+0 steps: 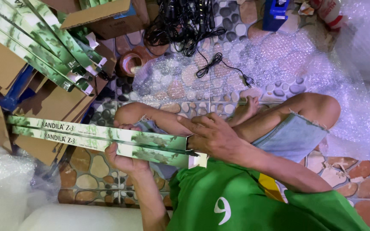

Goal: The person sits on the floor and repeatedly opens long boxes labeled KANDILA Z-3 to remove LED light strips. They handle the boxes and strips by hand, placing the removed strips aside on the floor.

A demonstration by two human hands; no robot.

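Holding two long, slim cardboard boxes (99,137) printed in green and white, we keep them stacked flat against each other across our lap, with our crossed bare legs under them. Our left hand (123,158) cups the pair from below near the middle, thumb and fingers wrapped round both edges, so it is closed on them. Our right hand (213,134) lies at the end nearest our body, fingers spread and pressing over the open end flaps (198,159), which stand loose; that hand steadies more than it clamps.

We judge these boxes light for their length, and stiff along the long edges but easy to dent on the broad faces. The printed card looks smooth, so the two could slide over each other unless squeezed together. Their far ends reach out beyond our left hand, unsupported, so a grip near the middle with a second hand at one end seems the soundest hold.

Beyond our left hand more boxes of the same kind (43,47) lean on brown cartons. Ahead of our right hand, clear bubble wrap (279,64) and a black cable (219,64) lie on the pebble-patterned floor (95,171).
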